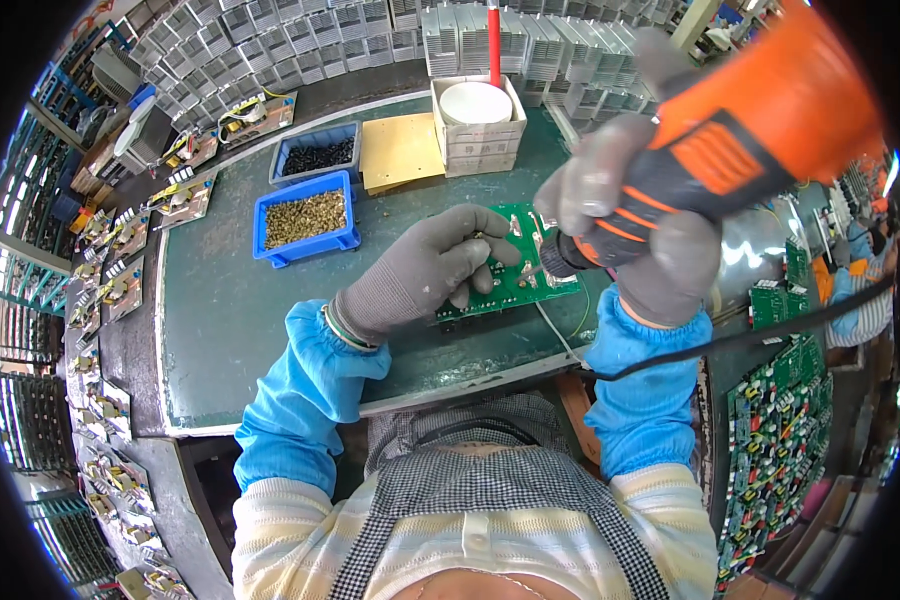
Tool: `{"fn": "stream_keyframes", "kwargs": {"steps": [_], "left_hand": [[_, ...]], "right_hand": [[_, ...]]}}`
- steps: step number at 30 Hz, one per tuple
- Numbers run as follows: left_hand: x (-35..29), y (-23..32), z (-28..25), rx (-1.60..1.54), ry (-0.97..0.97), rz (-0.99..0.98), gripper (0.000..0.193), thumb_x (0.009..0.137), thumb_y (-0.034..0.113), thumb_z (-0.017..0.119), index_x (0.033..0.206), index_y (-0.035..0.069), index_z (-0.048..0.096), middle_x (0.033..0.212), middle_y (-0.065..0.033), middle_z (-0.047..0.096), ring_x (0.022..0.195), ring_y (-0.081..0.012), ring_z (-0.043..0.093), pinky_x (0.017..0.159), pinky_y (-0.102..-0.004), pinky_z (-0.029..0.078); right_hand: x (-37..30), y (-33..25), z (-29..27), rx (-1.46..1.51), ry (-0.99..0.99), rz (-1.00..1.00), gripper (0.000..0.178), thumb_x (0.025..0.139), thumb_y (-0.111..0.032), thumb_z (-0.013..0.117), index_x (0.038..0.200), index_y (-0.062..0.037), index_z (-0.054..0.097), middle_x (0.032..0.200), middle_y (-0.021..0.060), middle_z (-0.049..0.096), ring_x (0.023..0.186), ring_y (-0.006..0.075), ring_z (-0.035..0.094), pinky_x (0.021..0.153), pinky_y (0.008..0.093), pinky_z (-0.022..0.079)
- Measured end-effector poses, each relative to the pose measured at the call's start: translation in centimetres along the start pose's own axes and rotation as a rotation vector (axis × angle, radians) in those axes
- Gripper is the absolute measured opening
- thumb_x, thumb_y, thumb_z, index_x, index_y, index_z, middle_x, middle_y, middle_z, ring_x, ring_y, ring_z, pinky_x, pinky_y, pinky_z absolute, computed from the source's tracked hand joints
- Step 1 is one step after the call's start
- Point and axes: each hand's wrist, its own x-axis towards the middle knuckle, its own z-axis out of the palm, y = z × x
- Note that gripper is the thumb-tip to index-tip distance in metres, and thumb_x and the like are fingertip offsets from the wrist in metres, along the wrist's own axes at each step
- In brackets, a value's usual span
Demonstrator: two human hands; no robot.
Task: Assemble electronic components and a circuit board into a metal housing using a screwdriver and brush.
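Observation:
In a grey glove, my right hand (675, 262) grips an orange and black power drill (722, 160), which is tilted with its body toward the upper right. The drill's black chuck points down-left at a green circuit board (510, 290); whether the bit touches the board I cannot tell. My left hand (435, 262), also gloved, lies over the board's left part with its fingers curled together; anything small between them is hidden. Silvery solder patches and small pins show on the board. A thin pale cable (557, 330) runs from the board's near side over the table edge.
Left of the board stand a blue bin of brass-coloured screws (305, 218) and a bin of black small parts (318, 155). Behind are yellow-brown sheets (400, 150) and a box with a white tub (478, 150). Heat sinks (350, 28) line the back. A black cord (740, 343) crosses my right forearm.

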Motion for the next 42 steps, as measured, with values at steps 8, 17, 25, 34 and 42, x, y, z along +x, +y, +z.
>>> {"fn": "stream_keyframes", "kwargs": {"steps": [8, 17, 25, 34, 42], "left_hand": [[-0.7, -0.7, 0.5, 0.045, 0.100, 0.121, 0.030, 0.107, 0.016, 0.053, 0.132, 0.000, 0.059, 0.105, -0.0042, 0.071, 0.074, -0.0039, 0.056, 0.059, -0.0180, 0.047], [-1.7, -0.7, 0.8, 0.031, 0.043, 0.231, 0.039, 0.100, 0.029, 0.068, 0.125, 0.000, 0.067, 0.087, 0.0014, 0.067, 0.068, -0.0023, 0.050, 0.055, -0.0185, 0.040], [-2.5, -0.8, 1.6, -0.216, -0.003, 0.144, 0.034, 0.101, 0.021, 0.065, 0.130, 0.003, 0.066, 0.092, -0.0002, 0.070, 0.067, -0.0031, 0.054, 0.054, -0.0184, 0.043], [-2.7, -1.0, 1.7, -0.184, -0.069, 0.116, 0.037, 0.102, 0.022, 0.064, 0.133, 0.001, 0.063, 0.094, -0.0013, 0.071, 0.066, -0.0032, 0.053, 0.053, -0.0182, 0.042], [-5.0, 0.0, 0.9, -0.086, 0.128, 0.065, 0.043, 0.103, 0.020, 0.062, 0.141, 0.003, 0.056, 0.093, -0.0020, 0.070, 0.066, -0.0027, 0.054, 0.054, -0.0178, 0.042]], "right_hand": [[-1.2, -0.8, 1.0, 0.036, 0.414, -0.399, 0.078, 0.094, -0.034, 0.061, 0.158, -0.0101, 0.023, 0.101, 0.0147, 0.065, 0.085, 0.0268, 0.067, 0.085, 0.0532, 0.058], [-3.4, -1.7, 1.6, 0.106, 0.528, -0.460, 0.078, 0.095, -0.046, 0.063, 0.154, -0.0059, 0.030, 0.101, 0.0110, 0.064, 0.087, 0.0243, 0.064, 0.088, 0.0522, 0.055], [-4.2, -1.9, 2.0, 0.176, 0.509, -0.484, 0.078, 0.098, -0.046, 0.059, 0.158, -0.0111, 0.024, 0.104, 0.0128, 0.065, 0.088, 0.0263, 0.066, 0.090, 0.0570, 0.052], [-4.8, -2.1, 2.2, 0.132, 0.607, -0.468, 0.072, 0.098, -0.044, 0.058, 0.153, -0.0075, 0.030, 0.098, 0.0127, 0.067, 0.083, 0.0248, 0.068, 0.086, 0.0568, 0.055], [-3.7, -1.1, 3.1, 0.123, 0.662, -0.407, 0.068, 0.098, -0.037, 0.057, 0.152, -0.0026, 0.032, 0.098, 0.0135, 0.067, 0.082, 0.0246, 0.067, 0.084, 0.0532, 0.056]]}}
